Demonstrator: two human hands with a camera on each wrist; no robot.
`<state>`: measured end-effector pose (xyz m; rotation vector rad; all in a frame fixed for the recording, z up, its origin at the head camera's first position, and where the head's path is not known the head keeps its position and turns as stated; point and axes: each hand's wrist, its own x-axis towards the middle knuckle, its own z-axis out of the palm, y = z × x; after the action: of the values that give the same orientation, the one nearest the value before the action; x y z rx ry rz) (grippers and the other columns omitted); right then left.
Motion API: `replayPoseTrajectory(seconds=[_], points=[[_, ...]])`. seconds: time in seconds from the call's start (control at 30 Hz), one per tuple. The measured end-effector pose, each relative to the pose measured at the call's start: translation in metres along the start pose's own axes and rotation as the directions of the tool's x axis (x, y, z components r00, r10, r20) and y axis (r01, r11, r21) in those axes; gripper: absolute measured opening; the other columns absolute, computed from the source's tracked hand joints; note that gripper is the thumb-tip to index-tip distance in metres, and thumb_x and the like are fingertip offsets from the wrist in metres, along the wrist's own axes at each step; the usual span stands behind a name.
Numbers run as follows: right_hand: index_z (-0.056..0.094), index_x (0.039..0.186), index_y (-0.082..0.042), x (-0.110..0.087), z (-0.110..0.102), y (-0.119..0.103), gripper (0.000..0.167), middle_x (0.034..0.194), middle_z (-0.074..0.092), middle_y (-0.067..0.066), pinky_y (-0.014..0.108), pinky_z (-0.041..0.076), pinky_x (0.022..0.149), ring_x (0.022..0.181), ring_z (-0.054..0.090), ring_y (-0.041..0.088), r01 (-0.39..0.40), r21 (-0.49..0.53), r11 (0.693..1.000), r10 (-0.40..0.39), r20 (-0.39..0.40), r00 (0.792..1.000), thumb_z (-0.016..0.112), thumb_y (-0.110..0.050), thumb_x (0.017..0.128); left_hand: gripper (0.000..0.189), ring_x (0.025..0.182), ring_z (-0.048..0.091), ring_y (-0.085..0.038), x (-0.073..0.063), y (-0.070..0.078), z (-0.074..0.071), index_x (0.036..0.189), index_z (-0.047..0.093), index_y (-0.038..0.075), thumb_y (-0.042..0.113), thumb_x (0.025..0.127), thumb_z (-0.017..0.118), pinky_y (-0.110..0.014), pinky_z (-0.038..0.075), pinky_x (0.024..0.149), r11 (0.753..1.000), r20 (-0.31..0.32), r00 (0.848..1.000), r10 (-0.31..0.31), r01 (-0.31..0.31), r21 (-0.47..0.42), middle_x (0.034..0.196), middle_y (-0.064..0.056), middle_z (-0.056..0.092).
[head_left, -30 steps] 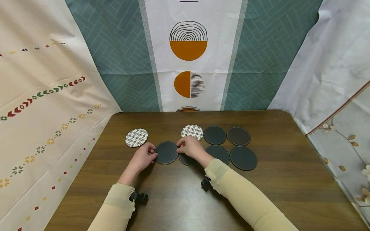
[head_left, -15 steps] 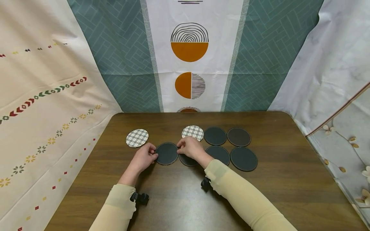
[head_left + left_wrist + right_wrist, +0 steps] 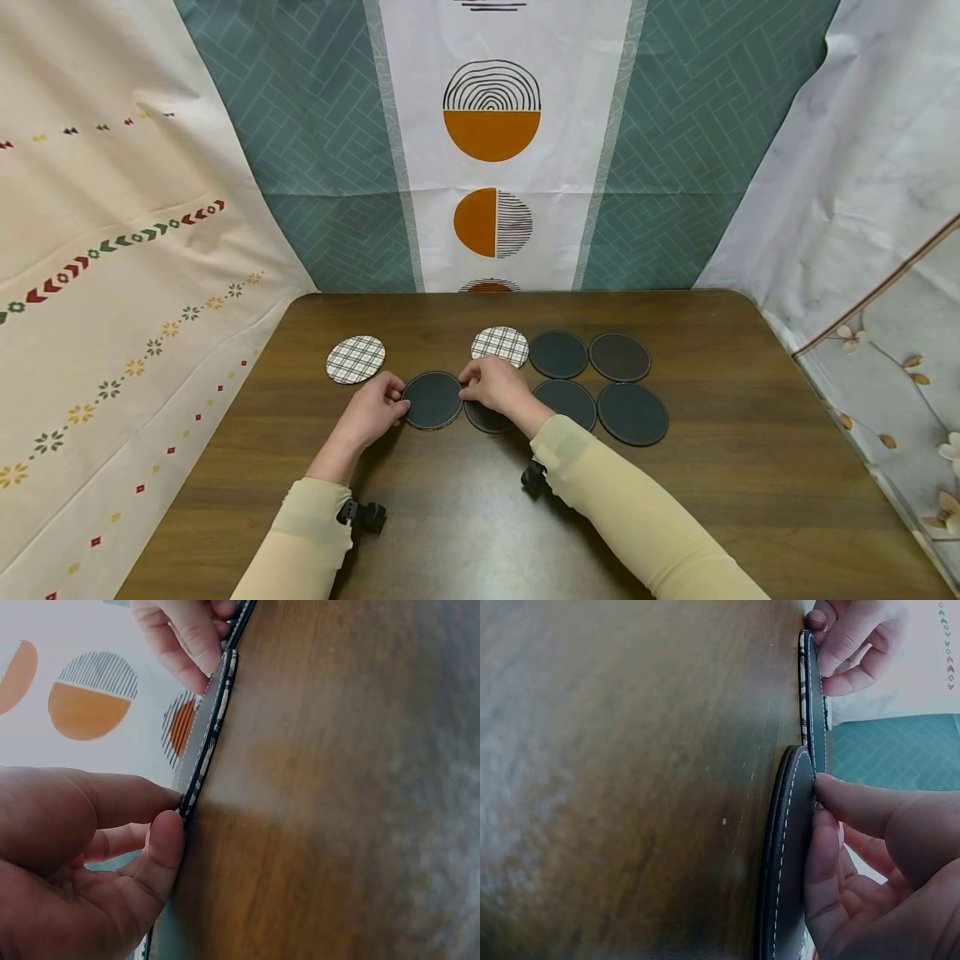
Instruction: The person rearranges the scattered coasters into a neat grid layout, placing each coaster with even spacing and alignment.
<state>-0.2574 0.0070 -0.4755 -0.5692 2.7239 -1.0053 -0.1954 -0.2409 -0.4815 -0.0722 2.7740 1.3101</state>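
My left hand (image 3: 372,410) pinches the left edge of a round black coaster (image 3: 432,400) between thumb and forefinger. On its opposite edge, the fingertips of my right hand (image 3: 495,385) pinch the rim. In the left wrist view a black-and-white patterned edge (image 3: 214,739) shows beneath the coaster's dark top. White stitching runs round that top. A second dark coaster (image 3: 791,847) lies right beside it, partly under my right hand in the head view. Behind that hand is a white plaid coaster (image 3: 501,342), its near part covered.
Another plaid coaster (image 3: 356,360) lies alone at the back left. To the right, several dark coasters sit in two rows, among them a brownish one (image 3: 619,357) and a black one (image 3: 632,413). Patterned cloths (image 3: 345,167) hang round the wooden table (image 3: 750,467).
Both hands stay on the coaster's edges. The whole head view has shifted slightly; the coasters keep their places relative to one another.
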Motion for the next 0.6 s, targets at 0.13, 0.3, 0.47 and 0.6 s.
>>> replayPoseTrajectory(seconds=[0.13, 0.3, 0.47, 0.6], points=[[0.086, 0.113, -0.017, -0.001, -0.0006, -0.0014, 0.02, 0.087, 0.071, -0.009, 0.032, 0.05, 0.075, 0.08, 0.062, 0.009, -0.007, 0.0, 1.0, 0.007, 0.003, 1.0, 0.089, -0.022, 0.095, 0.021, 0.078, 0.067, -0.02, -0.0006, -0.0009, 0.0004, 0.118, 0.064, -0.004, -0.002, 0.1, 0.076, -0.035, 0.061, 0.071, 1.0, 0.002, 1.0, -0.005, 0.005, -0.001, 0.101, -0.012, 0.061], [0.086, 0.114, -0.017, -0.001, 0.0007, -0.0019, 0.019, 0.087, 0.071, -0.009, 0.032, 0.05, 0.075, 0.08, 0.061, 0.009, -0.011, -0.003, 1.0, 0.011, 0.007, 1.0, 0.089, -0.022, 0.095, 0.021, 0.079, 0.067, -0.02, -0.0021, -0.0028, 0.0001, 0.117, 0.064, -0.005, -0.002, 0.1, 0.075, -0.036, 0.061, 0.071, 1.0, 0.001, 1.0, -0.001, 0.001, -0.004, 0.101, -0.013, 0.061], [0.086, 0.116, -0.016, 0.0005, -0.0003, -0.0028, 0.021, 0.091, 0.073, -0.007, 0.034, 0.053, 0.078, 0.083, 0.064, 0.011, -0.01, -0.013, 1.0, 0.01, 0.028, 1.0, 0.089, -0.022, 0.096, 0.022, 0.076, 0.069, -0.019, -0.0029, -0.0016, -0.0002, 0.118, 0.065, -0.005, 0.0, 0.1, 0.076, -0.038, 0.062, 0.072, 1.0, -0.008, 1.0, -0.006, 0.006, 0.023, 0.101, -0.012, 0.063], [0.084, 0.119, -0.013, 0.0031, -0.0044, -0.0044, 0.024, 0.098, 0.077, -0.004, 0.038, 0.057, 0.083, 0.086, 0.068, 0.013, -0.009, -0.016, 1.0, 0.01, 0.063, 0.998, 0.088, -0.02, 0.097, 0.023, 0.072, 0.072, -0.018, -0.0026, 0.002, 0.0002, 0.119, 0.068, -0.005, 0.002, 0.099, 0.078, -0.039, 0.061, 0.073, 0.998, -0.031, 0.999, -0.006, 0.008, 0.068, 0.099, -0.011, 0.065]])
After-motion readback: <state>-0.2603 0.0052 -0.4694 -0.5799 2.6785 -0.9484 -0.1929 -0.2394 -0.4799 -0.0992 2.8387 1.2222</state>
